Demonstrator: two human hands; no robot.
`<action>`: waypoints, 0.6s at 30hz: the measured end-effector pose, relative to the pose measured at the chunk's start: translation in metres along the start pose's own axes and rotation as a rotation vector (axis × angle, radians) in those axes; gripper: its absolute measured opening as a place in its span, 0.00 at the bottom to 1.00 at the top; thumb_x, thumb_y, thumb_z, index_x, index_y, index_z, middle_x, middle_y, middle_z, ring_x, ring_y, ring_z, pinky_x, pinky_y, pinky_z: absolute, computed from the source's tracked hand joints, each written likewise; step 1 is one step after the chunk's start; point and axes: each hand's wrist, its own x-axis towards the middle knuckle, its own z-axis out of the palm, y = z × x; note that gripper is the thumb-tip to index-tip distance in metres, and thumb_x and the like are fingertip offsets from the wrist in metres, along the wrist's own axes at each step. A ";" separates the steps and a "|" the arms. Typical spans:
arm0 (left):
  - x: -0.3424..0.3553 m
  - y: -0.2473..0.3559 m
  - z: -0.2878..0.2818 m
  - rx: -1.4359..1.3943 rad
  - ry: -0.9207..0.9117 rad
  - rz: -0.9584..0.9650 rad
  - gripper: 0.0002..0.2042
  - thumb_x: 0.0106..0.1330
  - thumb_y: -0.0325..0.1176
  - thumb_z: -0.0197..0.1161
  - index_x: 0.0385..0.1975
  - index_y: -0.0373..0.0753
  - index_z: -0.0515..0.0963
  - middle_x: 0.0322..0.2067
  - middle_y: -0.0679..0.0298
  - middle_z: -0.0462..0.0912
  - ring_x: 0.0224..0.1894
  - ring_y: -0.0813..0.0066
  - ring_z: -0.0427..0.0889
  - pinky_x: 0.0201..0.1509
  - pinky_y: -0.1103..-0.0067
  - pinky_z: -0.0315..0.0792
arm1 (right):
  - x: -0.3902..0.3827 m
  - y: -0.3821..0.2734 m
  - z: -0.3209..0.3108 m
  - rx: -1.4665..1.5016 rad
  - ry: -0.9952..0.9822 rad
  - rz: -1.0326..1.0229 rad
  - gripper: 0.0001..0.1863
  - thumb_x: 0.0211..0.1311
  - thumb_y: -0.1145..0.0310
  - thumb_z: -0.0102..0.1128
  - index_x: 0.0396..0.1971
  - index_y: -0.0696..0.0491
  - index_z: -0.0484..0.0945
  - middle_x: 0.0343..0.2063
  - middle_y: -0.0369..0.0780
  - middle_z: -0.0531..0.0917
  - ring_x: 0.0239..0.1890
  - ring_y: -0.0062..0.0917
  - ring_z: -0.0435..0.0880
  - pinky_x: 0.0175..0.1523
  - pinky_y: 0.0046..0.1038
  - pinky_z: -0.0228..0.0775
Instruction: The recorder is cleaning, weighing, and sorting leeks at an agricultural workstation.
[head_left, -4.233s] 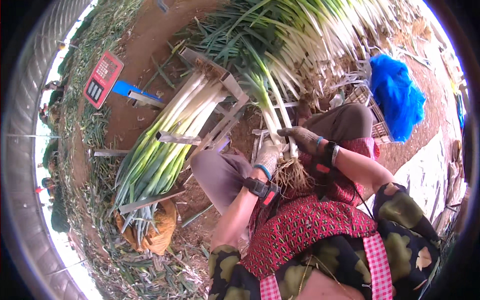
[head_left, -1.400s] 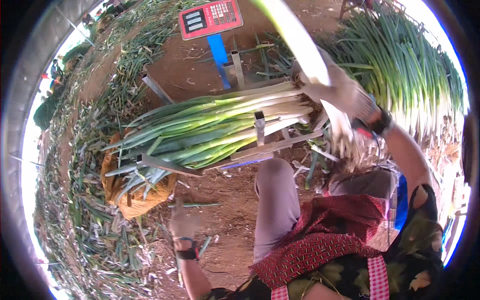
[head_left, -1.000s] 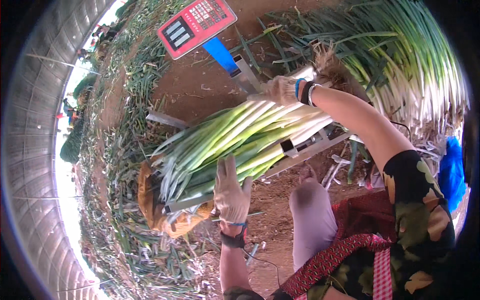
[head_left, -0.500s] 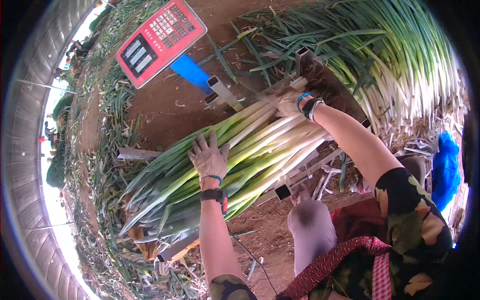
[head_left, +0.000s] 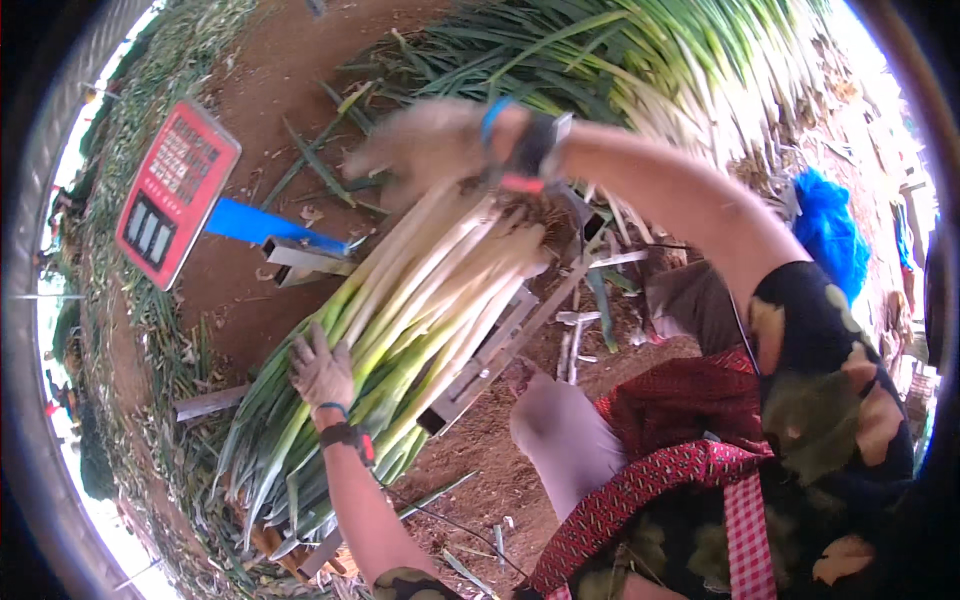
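A thick bundle of long green onions (head_left: 415, 300) lies slanting across a metal frame (head_left: 480, 375), white root ends at the far right, green leaves toward the near left. My left hand (head_left: 322, 372), in a pale thin glove, rests flat on the bundle where white stalks turn green, fingers spread. My right hand (head_left: 425, 150) is smeared by motion beyond the root ends; its fingers do not show clearly, and whether it touches the stalks is hard to make out.
A red scale display (head_left: 178, 190) stands on a blue post (head_left: 275, 228) at the left. A big heap of green onions (head_left: 690, 70) lies at the far right, near a crumpled blue bag (head_left: 830, 230). Loose leaf scraps (head_left: 200, 370) litter the soil.
My right hand has lifted from the white ends and swung up and left past the root ends. The left hand stays on the bundle. The whole view has shifted and turned.
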 end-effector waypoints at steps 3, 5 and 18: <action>0.002 -0.006 0.000 0.019 -0.009 0.009 0.30 0.68 0.53 0.44 0.67 0.48 0.53 0.65 0.47 0.54 0.66 0.42 0.55 0.63 0.49 0.54 | -0.064 0.099 -0.027 0.241 0.268 0.174 0.24 0.61 0.55 0.56 0.56 0.48 0.72 0.50 0.43 0.78 0.51 0.34 0.77 0.57 0.31 0.69; 0.008 0.005 -0.008 0.009 -0.031 0.048 0.29 0.69 0.52 0.44 0.67 0.48 0.53 0.65 0.47 0.54 0.66 0.41 0.55 0.63 0.49 0.54 | -0.127 0.226 -0.014 0.160 0.474 0.026 0.21 0.64 0.61 0.52 0.54 0.53 0.73 0.56 0.43 0.74 0.54 0.31 0.75 0.59 0.28 0.66; -0.027 -0.030 -0.036 -0.012 -0.051 0.098 0.28 0.70 0.42 0.43 0.69 0.44 0.50 0.65 0.44 0.53 0.66 0.42 0.53 0.66 0.53 0.50 | -0.312 0.237 0.235 0.163 -0.319 1.354 0.38 0.48 0.53 0.67 0.58 0.54 0.67 0.49 0.49 0.78 0.53 0.43 0.76 0.55 0.37 0.69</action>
